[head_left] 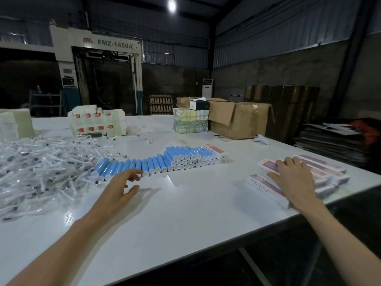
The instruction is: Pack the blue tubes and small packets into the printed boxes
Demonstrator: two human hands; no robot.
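Several blue tubes (165, 161) with white caps lie in a row and a stacked heap across the middle of the white table (185, 211). A big heap of small clear packets (41, 162) covers the left side. Printed boxes (321, 172) in red and white lie stacked near the table's right edge, and one more printed box (216, 153) lies at the right end of the tubes. My left hand (121, 186) hovers open just in front of the tube row, holding nothing. My right hand (292, 176) rests flat with spread fingers on the printed box stack.
Stacks of folded printed cartons (97, 121) stand at the back left and another bundle (190, 120) at the back middle. An open brown cardboard box (237, 118) sits behind. A white handheld device (261, 139) lies near it. The table's edge runs diagonally at the right.
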